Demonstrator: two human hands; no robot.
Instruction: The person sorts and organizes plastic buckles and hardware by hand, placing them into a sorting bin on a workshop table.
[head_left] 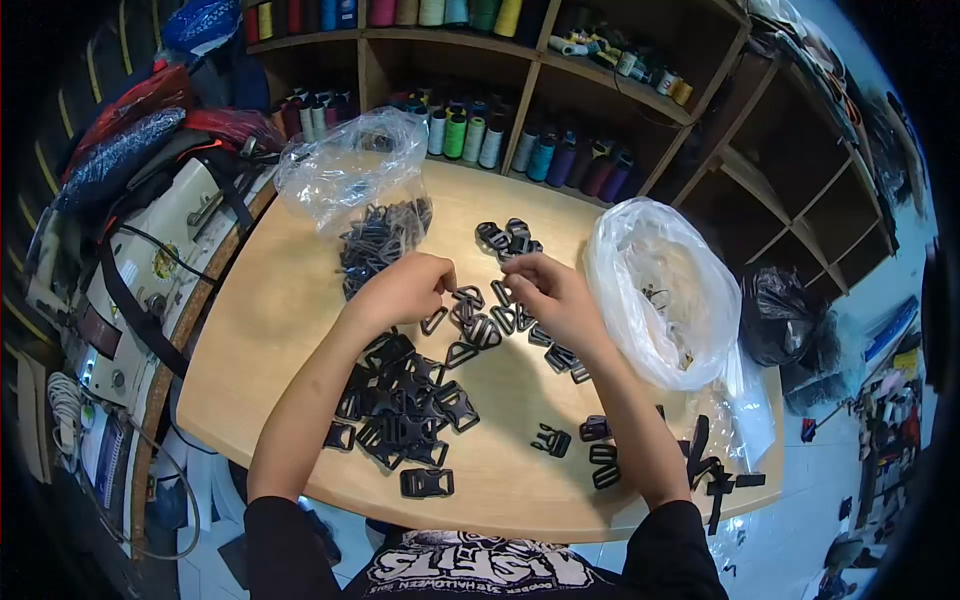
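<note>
My left hand (408, 287) hovers over the table just left of a group of black plastic triangle rings (482, 332), fingers curled together; whatever sits in them is hidden. On the other side of that group my right hand (553, 292) has its thumb and index finger bent towards each other, close to a few more rings, and I cannot make out what they pinch. Below my left hand lies a heap of black side-release buckles (405, 408). Several black strap sliders (560, 357) lie beneath my right hand, partly covered by it. More black fittings (510, 238) lie beyond the hands.
A clear bag of dark cord-like pieces (385, 235) is at the back left, a white plastic bag (665, 300) at the right. One buckle part (551, 440) and black strap pieces (712, 470) lie nearer me. A sewing machine (160, 260) stands left; thread shelves (450, 50) rise behind.
</note>
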